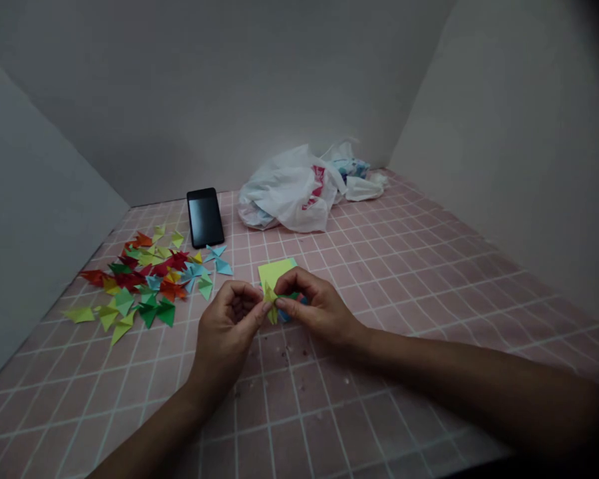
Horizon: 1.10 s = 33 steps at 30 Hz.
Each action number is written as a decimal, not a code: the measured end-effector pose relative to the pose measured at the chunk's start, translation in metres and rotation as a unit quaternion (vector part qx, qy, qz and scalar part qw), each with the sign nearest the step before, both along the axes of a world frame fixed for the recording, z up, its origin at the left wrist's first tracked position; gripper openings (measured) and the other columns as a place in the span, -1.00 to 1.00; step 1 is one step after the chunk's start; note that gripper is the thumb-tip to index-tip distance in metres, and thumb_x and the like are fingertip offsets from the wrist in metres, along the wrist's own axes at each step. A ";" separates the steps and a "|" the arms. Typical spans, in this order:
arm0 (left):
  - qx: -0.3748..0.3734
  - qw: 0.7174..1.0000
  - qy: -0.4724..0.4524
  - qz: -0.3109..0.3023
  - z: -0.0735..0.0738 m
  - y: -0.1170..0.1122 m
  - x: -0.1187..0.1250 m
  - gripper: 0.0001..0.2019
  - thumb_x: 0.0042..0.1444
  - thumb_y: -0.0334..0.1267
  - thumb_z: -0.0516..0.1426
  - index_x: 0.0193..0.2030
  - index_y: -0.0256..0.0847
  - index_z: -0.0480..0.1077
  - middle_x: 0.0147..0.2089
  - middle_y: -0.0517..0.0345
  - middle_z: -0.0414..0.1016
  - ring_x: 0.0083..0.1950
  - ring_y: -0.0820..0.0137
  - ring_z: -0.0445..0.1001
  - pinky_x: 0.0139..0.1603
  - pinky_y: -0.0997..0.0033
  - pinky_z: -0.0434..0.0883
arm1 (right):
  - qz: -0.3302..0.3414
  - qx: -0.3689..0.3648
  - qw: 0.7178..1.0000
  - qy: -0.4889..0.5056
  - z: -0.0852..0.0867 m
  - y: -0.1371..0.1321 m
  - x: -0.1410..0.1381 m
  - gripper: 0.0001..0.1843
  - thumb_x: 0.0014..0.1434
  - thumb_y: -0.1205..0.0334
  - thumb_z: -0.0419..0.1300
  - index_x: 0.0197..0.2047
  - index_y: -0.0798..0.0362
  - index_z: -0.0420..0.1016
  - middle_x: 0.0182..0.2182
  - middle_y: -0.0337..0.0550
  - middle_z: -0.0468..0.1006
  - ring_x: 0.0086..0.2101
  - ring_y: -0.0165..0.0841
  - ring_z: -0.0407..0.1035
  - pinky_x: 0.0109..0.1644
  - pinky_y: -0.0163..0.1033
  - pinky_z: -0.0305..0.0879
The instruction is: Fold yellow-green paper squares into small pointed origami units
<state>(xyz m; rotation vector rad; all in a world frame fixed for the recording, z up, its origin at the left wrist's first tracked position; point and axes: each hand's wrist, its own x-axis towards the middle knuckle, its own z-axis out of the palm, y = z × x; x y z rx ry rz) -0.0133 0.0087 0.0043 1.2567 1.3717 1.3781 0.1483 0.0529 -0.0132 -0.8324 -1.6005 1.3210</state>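
Between both hands is a small piece of folded yellow origami paper [270, 303], its narrow points facing up and down. My left hand [228, 324] pinches its left side between thumb and forefinger, the other fingers curled in. From the other side, my right hand [315, 307] grips the right edge with thumb and forefinger. Just behind the hands lies a stack of paper squares [275, 270], yellow on top, with other colours showing at its edges. My right hand partly hides the stack and some blue and red pieces under it.
A pile of folded paper cranes [150, 271] in red, orange, yellow, green and blue spreads at the left. Behind it lies a black phone [205, 217]. A crumpled white plastic bag [297, 189] rests by the back wall. Pink checked cloth [429, 286] covers the table, with walls on three sides.
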 end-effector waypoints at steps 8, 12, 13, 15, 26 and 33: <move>-0.002 1.000 -0.023 -0.019 0.000 0.001 -0.002 -0.82 0.00 -0.29 0.32 -0.31 -0.20 0.40 -0.37 0.26 0.45 -0.36 0.50 0.46 -0.33 0.54 0.43 | 0.030 -0.073 0.996 0.041 -0.002 0.002 -0.002 -0.84 0.11 0.18 0.28 -0.39 0.06 0.41 -0.45 -0.28 0.38 -0.39 -0.42 0.27 -0.28 -0.26 0.20; -0.025 0.997 -0.058 -0.035 -0.001 0.003 -0.003 -0.82 0.04 -0.26 0.30 -0.27 -0.21 0.40 -0.35 0.26 0.46 -0.36 0.50 0.46 -0.32 0.51 0.44 | 0.041 -0.115 0.991 0.053 -0.003 0.003 -0.002 -0.82 0.10 0.16 0.28 -0.39 0.07 0.40 -0.46 -0.29 0.37 -0.42 -0.44 0.24 -0.31 -0.27 0.16; -0.031 0.997 -0.064 -0.037 -0.002 0.003 -0.004 -0.82 0.04 -0.26 0.30 -0.27 -0.21 0.40 -0.34 0.26 0.46 -0.36 0.50 0.46 -0.32 0.51 0.44 | 0.043 -0.123 0.990 0.054 -0.003 0.004 -0.002 -0.81 0.09 0.16 0.28 -0.39 0.07 0.40 -0.46 -0.29 0.37 -0.43 -0.45 0.23 -0.32 -0.27 0.15; -0.042 0.995 -0.074 -0.041 -0.003 0.003 -0.004 -0.82 0.05 -0.26 0.30 -0.26 -0.21 0.40 -0.35 0.27 0.46 -0.37 0.50 0.46 -0.32 0.51 0.44 | 0.044 -0.140 0.987 0.058 -0.003 0.004 -0.001 -0.80 0.08 0.15 0.29 -0.39 0.08 0.40 -0.47 -0.29 0.38 -0.44 -0.45 0.22 -0.33 -0.28 0.13; -0.049 0.996 -0.056 -0.057 -0.001 0.003 -0.003 -0.87 0.00 -0.28 0.30 -0.31 -0.22 0.47 -0.40 0.25 0.50 -0.40 0.50 0.47 -0.33 0.51 0.43 | 0.029 -0.178 0.977 0.113 -0.006 0.003 -0.003 -0.79 0.10 0.16 0.29 -0.39 0.06 0.35 -0.50 -0.32 0.38 -0.47 -0.47 0.26 -0.32 -0.29 0.18; -0.015 0.999 0.040 -0.035 -0.003 0.001 -0.005 -0.90 0.04 -0.28 0.28 -0.29 -0.19 0.49 -0.38 0.22 0.56 -0.36 0.44 0.52 -0.31 0.47 0.44 | 0.026 -0.097 0.990 0.103 -0.006 0.003 -0.003 -0.84 0.11 0.23 0.27 -0.30 0.02 0.33 -0.43 -0.31 0.38 -0.40 -0.44 0.30 -0.30 -0.28 0.26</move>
